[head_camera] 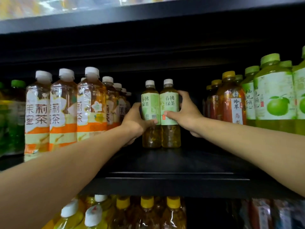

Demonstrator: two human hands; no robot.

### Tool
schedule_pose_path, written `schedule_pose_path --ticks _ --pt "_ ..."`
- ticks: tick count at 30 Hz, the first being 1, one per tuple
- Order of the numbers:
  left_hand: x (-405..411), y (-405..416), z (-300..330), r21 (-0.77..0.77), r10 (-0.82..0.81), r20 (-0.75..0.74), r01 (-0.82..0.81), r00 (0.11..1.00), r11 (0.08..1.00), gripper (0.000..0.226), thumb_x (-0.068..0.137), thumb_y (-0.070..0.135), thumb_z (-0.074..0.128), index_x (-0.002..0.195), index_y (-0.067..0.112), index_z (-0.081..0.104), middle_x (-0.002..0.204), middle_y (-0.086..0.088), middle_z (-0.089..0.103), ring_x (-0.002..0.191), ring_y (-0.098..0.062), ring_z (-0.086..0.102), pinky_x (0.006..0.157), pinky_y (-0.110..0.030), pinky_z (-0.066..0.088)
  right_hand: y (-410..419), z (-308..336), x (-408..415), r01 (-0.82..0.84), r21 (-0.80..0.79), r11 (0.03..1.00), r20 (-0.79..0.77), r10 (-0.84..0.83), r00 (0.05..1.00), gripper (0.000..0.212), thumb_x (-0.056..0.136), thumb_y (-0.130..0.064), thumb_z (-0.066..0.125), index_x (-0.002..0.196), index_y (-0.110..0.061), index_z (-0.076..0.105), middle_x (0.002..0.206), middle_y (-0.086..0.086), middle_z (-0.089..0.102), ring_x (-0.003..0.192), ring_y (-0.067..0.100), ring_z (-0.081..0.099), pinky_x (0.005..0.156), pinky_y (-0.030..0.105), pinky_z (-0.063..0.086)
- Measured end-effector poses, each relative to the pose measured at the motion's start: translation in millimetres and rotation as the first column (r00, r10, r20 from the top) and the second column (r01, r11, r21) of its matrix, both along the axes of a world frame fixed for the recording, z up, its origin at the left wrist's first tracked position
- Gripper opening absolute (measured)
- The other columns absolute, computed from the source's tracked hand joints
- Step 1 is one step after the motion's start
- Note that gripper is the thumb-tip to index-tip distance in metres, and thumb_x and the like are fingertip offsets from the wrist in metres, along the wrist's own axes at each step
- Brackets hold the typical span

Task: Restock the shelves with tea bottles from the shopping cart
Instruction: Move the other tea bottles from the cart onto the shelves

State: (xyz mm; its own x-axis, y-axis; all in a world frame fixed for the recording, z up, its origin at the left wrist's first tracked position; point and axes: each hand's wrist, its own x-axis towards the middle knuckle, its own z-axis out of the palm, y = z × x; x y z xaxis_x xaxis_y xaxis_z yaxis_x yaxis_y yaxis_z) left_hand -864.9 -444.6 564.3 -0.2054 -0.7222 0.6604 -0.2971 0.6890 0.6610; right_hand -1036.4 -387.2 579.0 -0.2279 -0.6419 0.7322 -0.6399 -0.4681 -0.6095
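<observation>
Two clear plastic green tea bottles stand touching, well back on the matte black shelf (173, 162). The left hand (134, 123) grips the left bottle (151, 116); the right hand (186, 113) grips the right bottle (170, 113), fingers curled round the paper labels.

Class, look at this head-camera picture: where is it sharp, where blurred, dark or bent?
Head view: sharpest on the two green tea bottles held by the left hand and right hand; top shelf smeared with glare; shelf back dark; edges bowed by the wide lens.
</observation>
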Motion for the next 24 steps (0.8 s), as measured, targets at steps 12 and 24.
schedule_pose_path --ticks 12,24 --pt "9 27 3 0.082 0.014 0.198 -0.031 0.98 0.996 0.056 0.103 0.037 0.057 0.149 0.013 0.037 0.142 -0.005 0.056 0.116 -0.019 0.057 0.083 -0.027 0.047 35 12 14 0.167 0.117 0.979 -0.144 -0.15 0.978 0.085 0.097 -0.03 0.066 0.16 -0.022 0.01 0.155 0.01 0.039 0.141 0.031 0.042 0.106 0.04 0.041" --pt "63 150 -46 -0.26 0.273 0.661 -0.128 0.699 0.957 0.077 0.103 0.059 0.036 0.161 0.036 -0.008 0.171 0.005 -0.004 0.157 -0.024 -0.008 0.127 -0.052 0.006 141 -42 41 0.341 -0.013 0.94 -0.64 -0.27 0.72 0.068 0.103 -0.047 0.045 0.162 -0.03 0.015 0.17 0.001 0.01 0.155 0.026 0.011 0.125 0.052 0.019"
